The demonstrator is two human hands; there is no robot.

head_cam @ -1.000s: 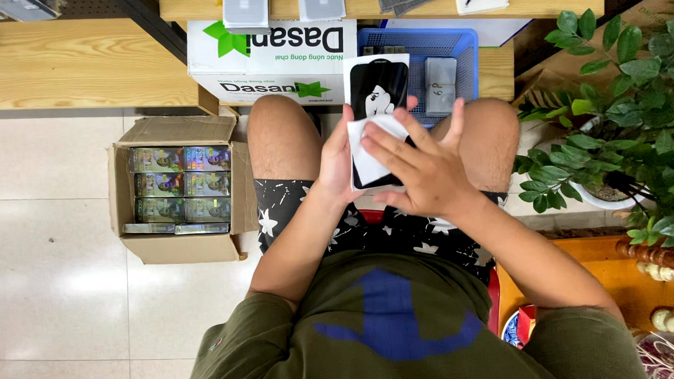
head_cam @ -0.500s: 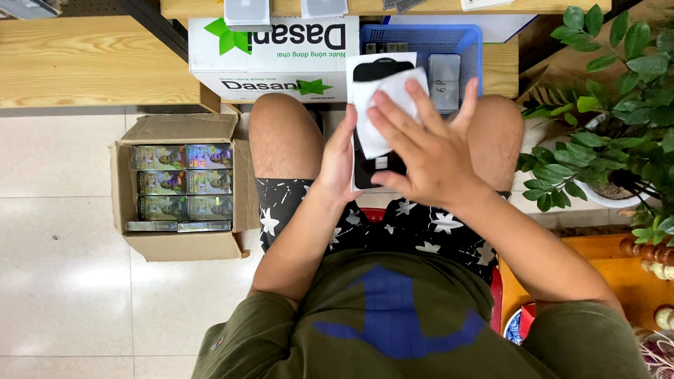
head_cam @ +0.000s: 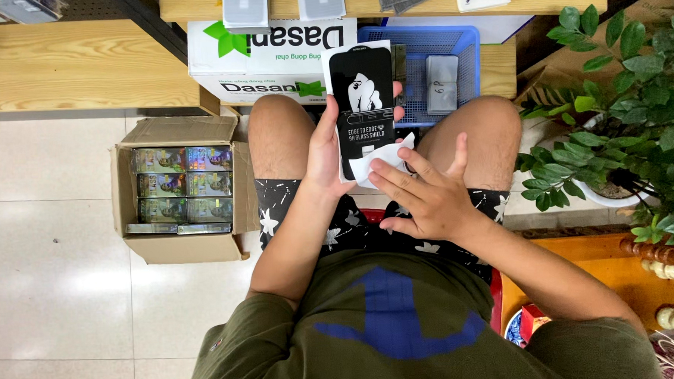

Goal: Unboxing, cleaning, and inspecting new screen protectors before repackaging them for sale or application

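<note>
left hand (head_cam: 322,149): grips upright flat black-and-white screen-protector packet (head_cam: 362,106) | right hand (head_cam: 425,197): fingers splayed, pressing small white wipe (head_cam: 375,163) on packet's lower edge | packet unopened

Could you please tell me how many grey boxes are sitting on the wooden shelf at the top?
2: one grey box at left, another grey box just right of it; both are cut off by the frame edge.
</note>
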